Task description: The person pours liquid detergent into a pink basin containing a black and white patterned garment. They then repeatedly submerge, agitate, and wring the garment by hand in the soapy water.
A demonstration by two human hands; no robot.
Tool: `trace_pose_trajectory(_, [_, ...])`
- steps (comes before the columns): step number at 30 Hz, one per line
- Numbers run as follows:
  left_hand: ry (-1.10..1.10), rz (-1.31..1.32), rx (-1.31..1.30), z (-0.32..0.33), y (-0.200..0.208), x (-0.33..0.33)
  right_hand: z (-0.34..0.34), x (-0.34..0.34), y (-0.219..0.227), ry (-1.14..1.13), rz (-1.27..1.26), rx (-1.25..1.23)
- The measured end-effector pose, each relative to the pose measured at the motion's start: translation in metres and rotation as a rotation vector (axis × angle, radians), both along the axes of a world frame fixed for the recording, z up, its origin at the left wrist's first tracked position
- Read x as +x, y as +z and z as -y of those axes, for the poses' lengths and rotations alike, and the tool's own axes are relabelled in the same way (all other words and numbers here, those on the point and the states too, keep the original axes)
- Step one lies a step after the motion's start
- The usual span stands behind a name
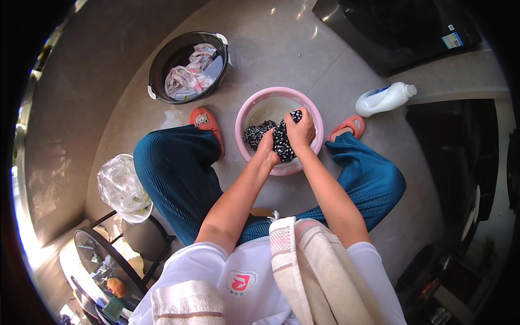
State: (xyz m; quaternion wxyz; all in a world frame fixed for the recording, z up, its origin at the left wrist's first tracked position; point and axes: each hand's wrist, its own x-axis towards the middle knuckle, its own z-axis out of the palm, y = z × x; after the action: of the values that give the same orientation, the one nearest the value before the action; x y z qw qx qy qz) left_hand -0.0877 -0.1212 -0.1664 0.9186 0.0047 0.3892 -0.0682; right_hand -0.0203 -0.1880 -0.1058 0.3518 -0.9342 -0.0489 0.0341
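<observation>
Left hand [266, 148] and right hand [301, 131]: closed on patterned cloth [281, 142] inside pink basin [239, 127].
Head view: from my position, the black, white-spotted cloth lies bunched between both hands, its long axis roughly left to right; the loose end extends past the left hand, the nearer one. Cloth: soft, creased. Basin: round, smooth-rimmed, apparently plastic, set on the grey floor [271, 54].

left hand [266, 149] and right hand [301, 131] around bunched white-spotted black cloth [282, 142] in a pink basin [240, 127]
</observation>
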Motion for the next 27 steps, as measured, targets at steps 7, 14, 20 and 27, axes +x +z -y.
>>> trace_pose_trajectory(7, [-0.046,0.54,-0.18,-0.037,-0.014,-0.018,-0.009,-0.094,0.05,0.532,0.305,0.2])
trace_pose_trajectory(14, [0.014,0.028,-0.068,-0.002,0.007,-0.001,-0.001,0.004,-0.005,0.053,0.052,0.009])
trace_pose_trajectory(20, [0.103,0.154,-0.139,-0.021,-0.02,-0.011,-0.008,-0.05,0.03,0.158,0.057,0.233])
trace_pose_trajectory(27, [0.028,0.072,0.009,-0.008,-0.031,-0.006,-0.015,-0.052,0.019,0.26,0.22,0.192])
